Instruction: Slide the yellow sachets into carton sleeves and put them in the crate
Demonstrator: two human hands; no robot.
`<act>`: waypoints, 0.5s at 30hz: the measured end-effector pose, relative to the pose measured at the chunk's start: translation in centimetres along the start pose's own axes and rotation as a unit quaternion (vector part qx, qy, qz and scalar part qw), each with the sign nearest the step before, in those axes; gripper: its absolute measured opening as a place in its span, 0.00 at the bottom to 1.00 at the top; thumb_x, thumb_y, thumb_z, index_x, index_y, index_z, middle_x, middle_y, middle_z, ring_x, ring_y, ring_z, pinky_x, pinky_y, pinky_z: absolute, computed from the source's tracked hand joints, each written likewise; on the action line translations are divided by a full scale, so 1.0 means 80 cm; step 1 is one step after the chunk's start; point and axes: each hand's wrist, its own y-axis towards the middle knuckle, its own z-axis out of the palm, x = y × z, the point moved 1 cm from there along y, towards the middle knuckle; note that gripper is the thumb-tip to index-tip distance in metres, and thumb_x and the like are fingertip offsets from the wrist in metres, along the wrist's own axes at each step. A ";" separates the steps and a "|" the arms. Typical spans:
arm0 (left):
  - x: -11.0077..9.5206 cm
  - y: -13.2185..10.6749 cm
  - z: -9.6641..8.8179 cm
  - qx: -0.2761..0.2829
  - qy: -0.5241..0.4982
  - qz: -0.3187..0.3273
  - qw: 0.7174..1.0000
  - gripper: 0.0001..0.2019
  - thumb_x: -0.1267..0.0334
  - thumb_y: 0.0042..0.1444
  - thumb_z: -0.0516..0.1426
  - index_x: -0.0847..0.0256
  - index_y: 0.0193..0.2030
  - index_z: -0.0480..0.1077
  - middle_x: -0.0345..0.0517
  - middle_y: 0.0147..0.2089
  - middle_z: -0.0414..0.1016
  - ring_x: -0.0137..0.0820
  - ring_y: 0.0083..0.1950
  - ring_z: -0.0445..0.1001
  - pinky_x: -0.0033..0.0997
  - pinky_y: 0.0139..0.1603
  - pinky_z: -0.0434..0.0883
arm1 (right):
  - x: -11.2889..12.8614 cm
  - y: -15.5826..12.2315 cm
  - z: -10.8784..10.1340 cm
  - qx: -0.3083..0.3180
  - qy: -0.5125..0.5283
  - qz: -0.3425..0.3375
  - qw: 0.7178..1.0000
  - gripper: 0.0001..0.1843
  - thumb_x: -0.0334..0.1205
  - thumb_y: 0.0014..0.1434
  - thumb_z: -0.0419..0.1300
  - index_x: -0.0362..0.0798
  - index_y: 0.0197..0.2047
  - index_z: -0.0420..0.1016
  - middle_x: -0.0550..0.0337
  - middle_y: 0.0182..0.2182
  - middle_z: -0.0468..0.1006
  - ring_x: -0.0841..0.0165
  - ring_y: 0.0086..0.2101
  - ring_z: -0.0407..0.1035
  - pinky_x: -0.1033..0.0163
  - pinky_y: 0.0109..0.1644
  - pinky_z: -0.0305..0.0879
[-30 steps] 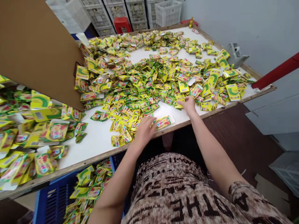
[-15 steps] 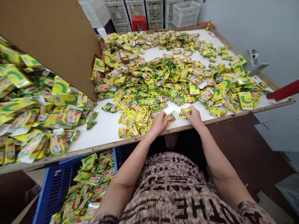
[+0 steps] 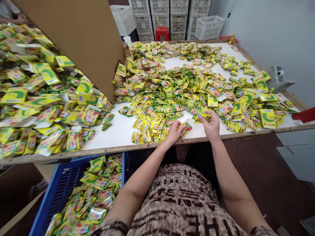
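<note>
My left hand (image 3: 173, 133) is closed around a small yellow-green carton (image 3: 188, 128) near the table's front edge. The carton's white flap end points away from me. To the right, my right hand (image 3: 212, 127) pinches a small yellow packet (image 3: 204, 115) between thumb and fingers, a short way beyond the carton and apart from it. A pile of loose yellow packets (image 3: 151, 123) lies just left of my left hand. Green and yellow packets (image 3: 177, 88) are heaped farther back, and filled-looking cartons (image 3: 267, 118) lie to the right.
A brown cardboard panel (image 3: 81, 39) stands on the table at left, with more cartons (image 3: 49, 73) behind it. Below the edge sits a blue crate (image 3: 61, 183) full of cartons. A tape dispenser (image 3: 279, 78) is at right. A person's hand shows at the upper left.
The view has swung left, bringing another person's hand into sight. My right hand has moved slightly away from me with the packet. My left hand still holds the carton in about the same place.
</note>
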 end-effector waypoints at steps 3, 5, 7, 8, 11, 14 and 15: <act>-0.003 -0.002 -0.001 0.026 -0.028 0.009 0.999 0.12 0.55 0.59 0.57 0.58 0.34 0.59 0.33 0.26 0.62 0.25 0.29 0.60 0.26 0.32 0.57 | 0.003 0.003 0.005 0.104 -0.050 -0.003 0.993 0.10 0.44 0.56 0.62 0.50 0.41 0.74 0.59 0.37 0.78 0.63 0.38 0.73 0.58 0.44 0.69; -0.004 -0.003 -0.002 0.030 -0.040 0.014 0.999 0.12 0.55 0.60 0.56 0.58 0.34 0.59 0.33 0.27 0.61 0.25 0.29 0.60 0.27 0.32 0.58 | 0.004 0.003 0.007 0.117 -0.110 -0.020 0.987 0.07 0.41 0.58 0.60 0.50 0.40 0.74 0.58 0.38 0.78 0.62 0.39 0.72 0.57 0.46 0.68; -0.005 -0.004 -0.004 0.027 -0.040 0.016 0.999 0.12 0.55 0.61 0.55 0.58 0.34 0.59 0.33 0.27 0.60 0.25 0.29 0.59 0.27 0.32 0.58 | 0.005 0.003 0.007 0.134 -0.153 -0.056 0.977 0.07 0.38 0.59 0.57 0.51 0.40 0.75 0.57 0.39 0.78 0.60 0.41 0.71 0.56 0.48 0.67; -0.006 -0.005 -0.005 0.027 -0.034 0.019 0.999 0.11 0.55 0.61 0.55 0.59 0.34 0.59 0.33 0.27 0.60 0.26 0.29 0.59 0.27 0.33 0.58 | 0.007 0.004 0.006 0.161 -0.171 -0.081 0.969 0.07 0.37 0.60 0.56 0.51 0.40 0.75 0.56 0.39 0.78 0.60 0.42 0.71 0.55 0.49 0.67; -0.006 -0.006 -0.007 0.034 -0.006 0.043 0.998 0.11 0.56 0.61 0.55 0.59 0.34 0.59 0.34 0.28 0.59 0.26 0.31 0.59 0.27 0.34 0.58 | 0.017 0.009 0.007 0.270 -0.211 -0.157 0.926 0.08 0.33 0.60 0.54 0.51 0.38 0.75 0.55 0.38 0.77 0.58 0.43 0.68 0.54 0.49 0.65; -0.007 -0.006 -0.008 0.048 0.003 0.055 0.997 0.10 0.56 0.60 0.56 0.59 0.35 0.60 0.35 0.30 0.60 0.27 0.33 0.59 0.27 0.35 0.60 | 0.033 0.019 0.009 0.281 -0.219 -0.184 0.916 0.08 0.31 0.59 0.55 0.51 0.38 0.74 0.54 0.36 0.76 0.58 0.42 0.68 0.54 0.48 0.65; -0.008 -0.005 -0.008 0.056 0.000 0.053 0.997 0.10 0.56 0.60 0.56 0.59 0.36 0.61 0.36 0.31 0.61 0.27 0.34 0.61 0.27 0.36 0.61 | 0.038 0.021 0.011 0.269 -0.211 -0.187 0.921 0.08 0.31 0.59 0.55 0.51 0.39 0.74 0.54 0.36 0.76 0.59 0.41 0.68 0.55 0.48 0.65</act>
